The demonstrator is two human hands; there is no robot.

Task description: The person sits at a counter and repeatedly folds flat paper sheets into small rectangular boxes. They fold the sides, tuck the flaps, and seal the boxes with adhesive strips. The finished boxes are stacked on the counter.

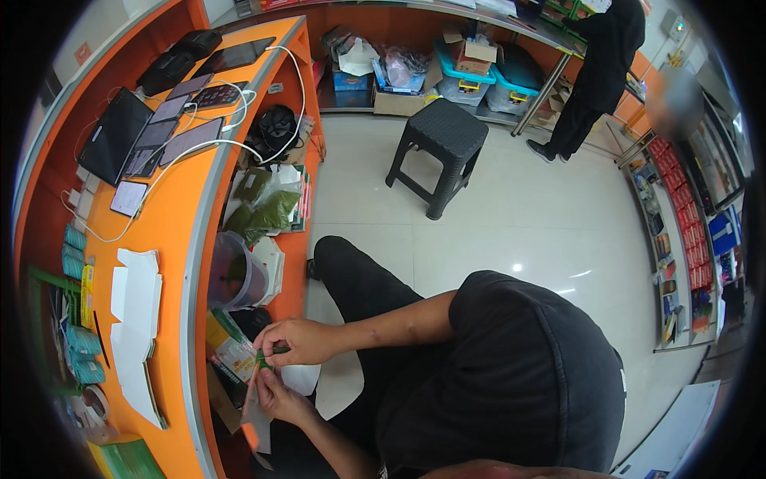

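In front of my seated body, both hands are close together beside the orange shelf. My right hand [299, 343] is closed, its fingertips pinching a small dark green piece [264, 359] whose kind I cannot make out. Just below it, my left hand [286, 399] is closed with the thumb up against a thin flat piece [252, 419], greyish with an orange patch. That flat piece hangs down from the fingers toward the lower edge. Whether the green piece is joined to it is hidden by the fingers.
The orange counter [171, 271] at left carries several phones, a tablet [116, 136] with white cables, and an unfolded white carton [134, 319]. Under it stand a clear bucket [238, 275] and green bags [267, 215]. A black stool [443, 140] and a standing person [594, 72] are beyond.
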